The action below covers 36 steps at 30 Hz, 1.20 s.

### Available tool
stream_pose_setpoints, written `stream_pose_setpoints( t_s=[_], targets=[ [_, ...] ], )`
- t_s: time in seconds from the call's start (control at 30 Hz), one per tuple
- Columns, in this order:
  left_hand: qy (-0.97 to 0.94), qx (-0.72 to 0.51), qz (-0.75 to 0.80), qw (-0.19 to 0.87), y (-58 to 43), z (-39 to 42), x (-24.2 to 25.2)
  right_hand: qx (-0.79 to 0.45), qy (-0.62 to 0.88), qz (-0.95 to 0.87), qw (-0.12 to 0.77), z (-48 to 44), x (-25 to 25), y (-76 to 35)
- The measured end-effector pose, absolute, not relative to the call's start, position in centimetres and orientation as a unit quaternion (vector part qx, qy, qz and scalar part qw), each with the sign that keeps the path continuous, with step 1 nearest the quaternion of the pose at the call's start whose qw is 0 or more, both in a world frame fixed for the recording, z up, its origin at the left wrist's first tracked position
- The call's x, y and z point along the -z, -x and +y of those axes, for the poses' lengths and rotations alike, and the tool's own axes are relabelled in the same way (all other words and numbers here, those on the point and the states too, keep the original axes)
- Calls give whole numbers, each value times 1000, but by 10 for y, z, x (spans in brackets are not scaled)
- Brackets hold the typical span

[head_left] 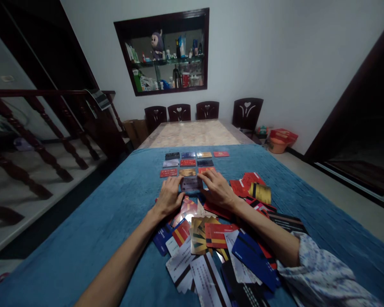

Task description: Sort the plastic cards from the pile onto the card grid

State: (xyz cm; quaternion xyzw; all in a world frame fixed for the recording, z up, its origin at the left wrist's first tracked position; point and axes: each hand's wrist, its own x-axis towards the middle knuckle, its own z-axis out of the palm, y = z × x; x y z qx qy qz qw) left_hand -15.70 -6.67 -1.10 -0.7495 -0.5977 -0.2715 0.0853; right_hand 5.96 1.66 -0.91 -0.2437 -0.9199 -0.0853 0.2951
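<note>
A silver-white card point(192, 184) lies between my two hands, just in front of the rows of cards. My left hand point(170, 194) pinches its left edge with index finger and thumb. At the opposite edge my right hand point(218, 189) grips it, fingers bent and partly hiding it. Directly beyond are a gold card point(187, 172) and a red card point(168, 173); another red card point(206, 170) is partly covered by my right fingers. Below my hands spreads a loose heap of cards, with fanned gold cards point(198, 236), a blue card point(254, 259) and white striped cards point(208, 279).
A blue cloth point(115, 213) covers the near table; its far end is bare stone-patterned top point(192, 133). More red cards point(243, 185) and a yellow card point(260, 192) lie right of my right forearm. Dark chairs point(208, 110) stand behind, a wooden railing point(35, 91) at left.
</note>
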Motion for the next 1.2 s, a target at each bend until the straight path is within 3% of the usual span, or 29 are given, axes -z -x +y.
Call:
stream_pose_setpoints(
  t_s=[0.6,1.2],
  targets=[
    [760,218,-599,125,156,-67,-3,92,245,-920,292,17,4,-58],
    [765,88,-624,134,190,-63,-32,94,250,-953,145,27,-38,-20]
  ],
)
